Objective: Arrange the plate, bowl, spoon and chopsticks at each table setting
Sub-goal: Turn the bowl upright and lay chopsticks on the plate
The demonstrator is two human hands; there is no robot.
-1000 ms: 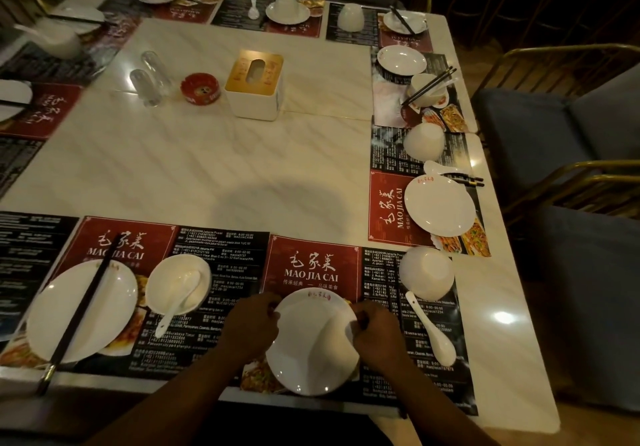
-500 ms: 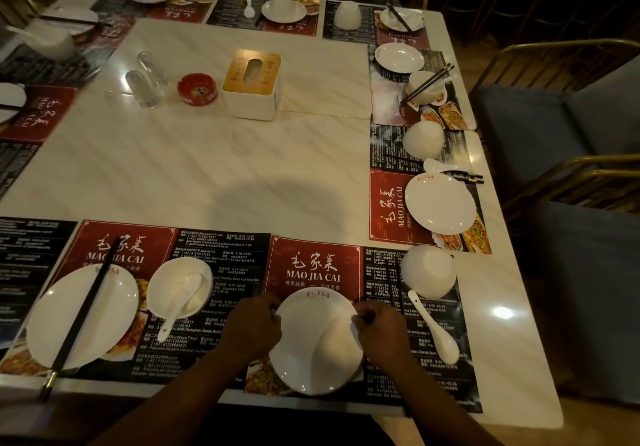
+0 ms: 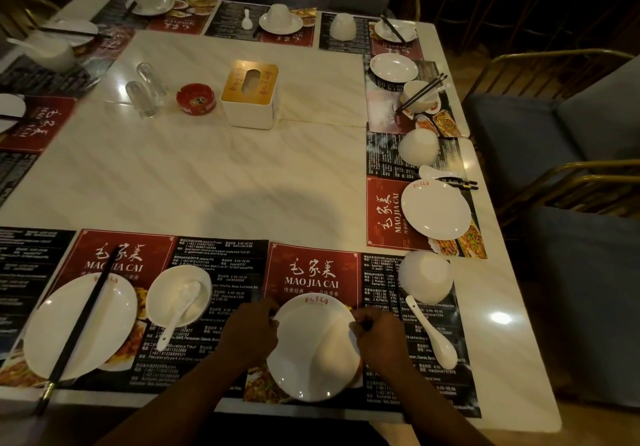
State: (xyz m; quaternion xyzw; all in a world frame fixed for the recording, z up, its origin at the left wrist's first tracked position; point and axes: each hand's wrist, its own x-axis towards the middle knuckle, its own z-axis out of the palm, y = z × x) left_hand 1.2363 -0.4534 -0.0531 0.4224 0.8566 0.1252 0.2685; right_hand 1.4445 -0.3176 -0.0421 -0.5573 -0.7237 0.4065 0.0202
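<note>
A white plate (image 3: 308, 352) lies on the red and black placemat (image 3: 311, 272) at the near table edge. My left hand (image 3: 251, 333) grips its left rim and my right hand (image 3: 375, 336) pinches its right rim. To the right an upturned white bowl (image 3: 425, 275) and a white spoon (image 3: 433, 333) rest on the same mat. The setting to the left has a plate (image 3: 81, 321) with black chopsticks (image 3: 78, 327) across it and a bowl (image 3: 178, 295) with a spoon inside. No chopsticks show at the near setting.
A tissue box (image 3: 250, 93), a red ashtray (image 3: 195, 99) and two glass shakers (image 3: 142, 97) stand mid-table. More plates, bowls and chopsticks sit along the right edge, such as a plate (image 3: 435, 209). Cushioned chairs (image 3: 561, 140) stand at the right.
Both hands stay on the plate's rims and the plate sits in nearly the same spot. Only the view has shifted slightly.
</note>
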